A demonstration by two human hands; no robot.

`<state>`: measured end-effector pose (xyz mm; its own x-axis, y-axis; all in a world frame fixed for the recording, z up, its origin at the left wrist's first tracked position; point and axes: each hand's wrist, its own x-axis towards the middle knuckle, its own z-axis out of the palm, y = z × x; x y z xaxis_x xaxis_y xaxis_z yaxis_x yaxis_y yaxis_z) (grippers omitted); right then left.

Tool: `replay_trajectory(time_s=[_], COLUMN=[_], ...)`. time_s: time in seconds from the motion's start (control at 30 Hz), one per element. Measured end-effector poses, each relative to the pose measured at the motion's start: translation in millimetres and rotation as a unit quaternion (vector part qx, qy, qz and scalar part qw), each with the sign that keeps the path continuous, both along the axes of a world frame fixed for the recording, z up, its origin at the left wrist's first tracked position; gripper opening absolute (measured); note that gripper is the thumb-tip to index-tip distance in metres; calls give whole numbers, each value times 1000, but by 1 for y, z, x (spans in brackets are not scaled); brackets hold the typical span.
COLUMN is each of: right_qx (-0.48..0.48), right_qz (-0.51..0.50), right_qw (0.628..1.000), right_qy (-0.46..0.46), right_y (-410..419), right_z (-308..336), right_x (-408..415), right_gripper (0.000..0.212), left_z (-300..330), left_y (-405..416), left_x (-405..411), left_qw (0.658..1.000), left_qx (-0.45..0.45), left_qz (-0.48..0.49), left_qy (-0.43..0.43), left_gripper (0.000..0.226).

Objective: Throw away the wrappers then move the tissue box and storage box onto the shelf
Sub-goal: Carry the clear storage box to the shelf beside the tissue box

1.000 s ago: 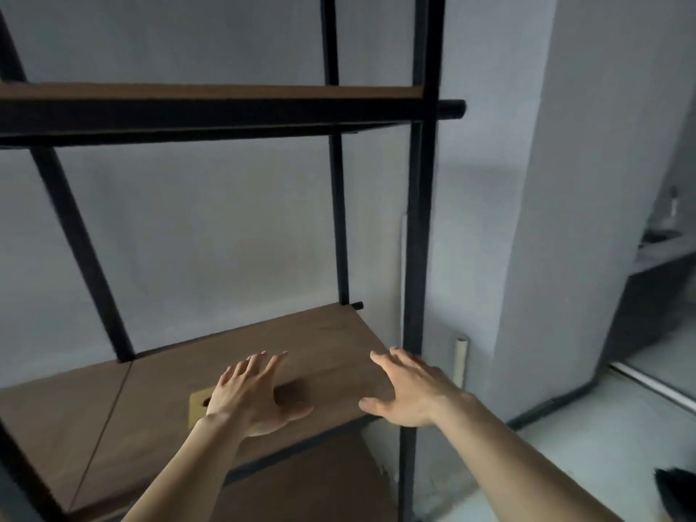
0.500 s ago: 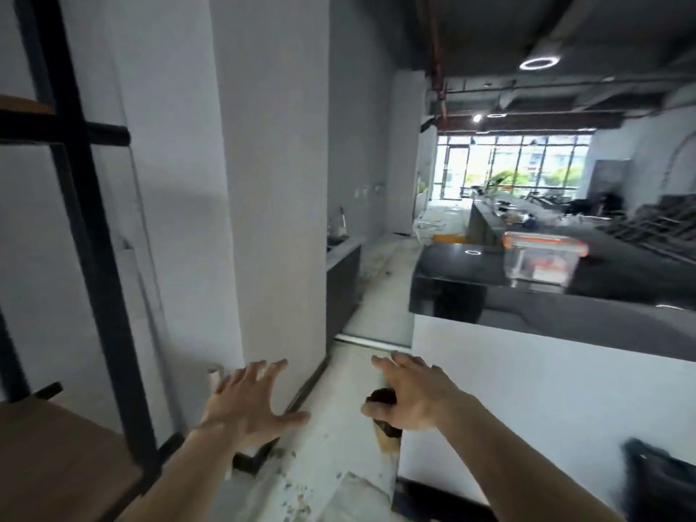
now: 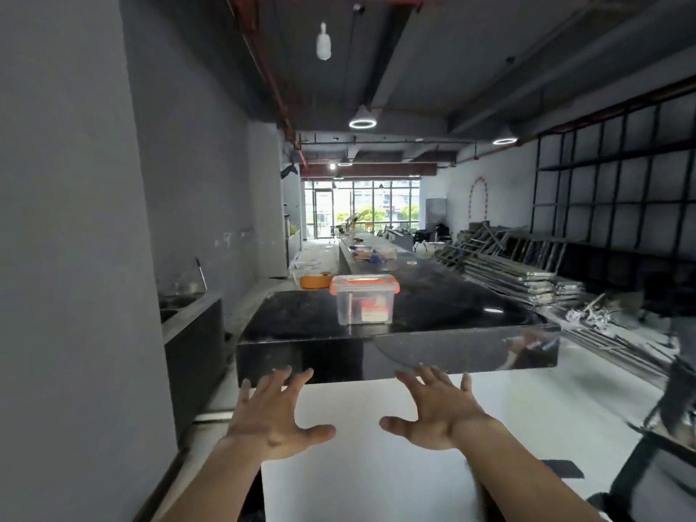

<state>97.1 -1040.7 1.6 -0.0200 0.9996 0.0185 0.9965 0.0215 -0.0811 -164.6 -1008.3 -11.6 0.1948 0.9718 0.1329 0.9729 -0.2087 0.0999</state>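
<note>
A clear plastic storage box (image 3: pixel 364 304) with an orange-clipped lid stands on the near end of a long black counter (image 3: pixel 293 318); red and white items show through its walls. My left hand (image 3: pixel 273 416) and my right hand (image 3: pixel 438 410) are raised in front of the counter's white base, palms down, fingers spread, holding nothing. Both hands are well short of the box and below the counter's edge. No tissue box, wrappers or shelf unit are in view.
A grey wall (image 3: pixel 75 220) runs along the left, with a dark low sink cabinet (image 3: pixel 192 333) beside it. Piled metal frames (image 3: pixel 519 269) lie on the floor at right. Several items (image 3: pixel 371 254) sit farther along the counter. A dark chair (image 3: pixel 670 427) is at the right edge.
My view has swung right, from the wooden shelf unit to the black counter with the storage box. Both hands stayed raised and empty in front of me.
</note>
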Motion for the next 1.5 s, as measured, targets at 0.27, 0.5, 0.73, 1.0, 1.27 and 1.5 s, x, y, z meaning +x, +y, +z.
replay_trajectory(time_s=[0.27,0.5,0.73,1.0,1.27,1.5], right_qx=[50,94,136,159,82,41], right_qz=[-22,-19,-58,-117,-137,-150], right_qw=[998,994,977,817,728,768], right_qy=[22,42,156,542,667,621], right_y=[99,214,326,423,485,509], right_z=[0,-6,1,4,6,6], right_x=[58,54,43,52,76,86], right_gripper=[95,99,103,108,97,79], left_z=[14,1,8,18,19,9], left_y=[109,236,359,437,486,499], left_x=[65,68,66,96,120,135], left_qw=[999,995,962,762,669,684], left_qx=[48,83,65,-50,-93,-114], left_qz=[-14,-16,-16,-1,71,118], left_qy=[11,-45,-266,-646,-734,-710], left_gripper=[109,115,122,112,108,86])
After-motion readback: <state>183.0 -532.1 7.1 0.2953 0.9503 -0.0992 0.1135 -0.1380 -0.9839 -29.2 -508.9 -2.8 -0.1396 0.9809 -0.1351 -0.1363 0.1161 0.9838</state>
